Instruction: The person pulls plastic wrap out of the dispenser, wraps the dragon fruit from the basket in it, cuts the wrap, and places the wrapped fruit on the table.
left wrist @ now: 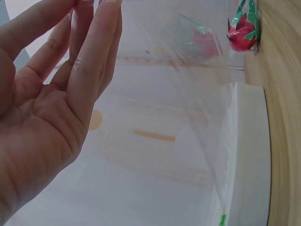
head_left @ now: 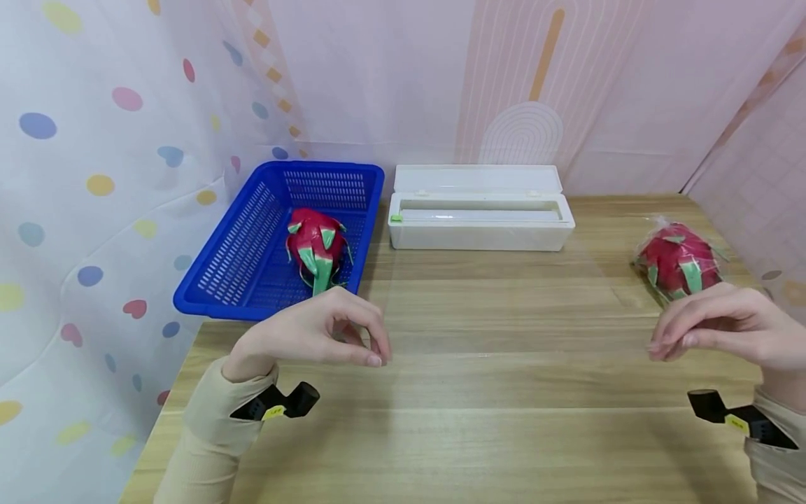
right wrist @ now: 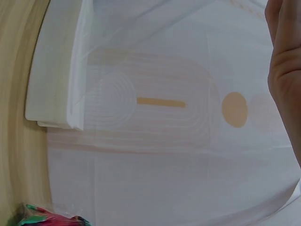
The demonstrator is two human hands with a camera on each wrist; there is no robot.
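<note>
Head view: both hands are raised over the wooden bench (head_left: 504,434), well apart, with a sheet of cling film (head_left: 504,301) stretched between them and running back to the white dispenser box (head_left: 481,217).
Left hand: left hand (head_left: 315,332) pinches the near left corner of the film between thumb and fingertips; the left wrist view shows the clear sheet running away from the fingers (left wrist: 89,61).
Right hand: right hand (head_left: 724,325) pinches the near right corner in the same way; its wrist view shows only the edge of the palm, with film filling the frame.
Film: taut, almost invisible, held just above the bench and apparently still joined to the roll in the open box.
Fruit: an unwrapped dragon fruit (head_left: 317,245) lies in the blue basket (head_left: 220,280) at the left; a wrapped dragon fruit (head_left: 679,264) sits on the bench beyond the right hand.
Risk: uneven pull could let the film fold onto itself and cling, or tear crookedly at the box; a weak pinch could let a corner slip.
Surface: pale wood-grain bench.
Room: pink patterned backdrop behind, a dotted curtain (head_left: 82,175) at the left.
</note>
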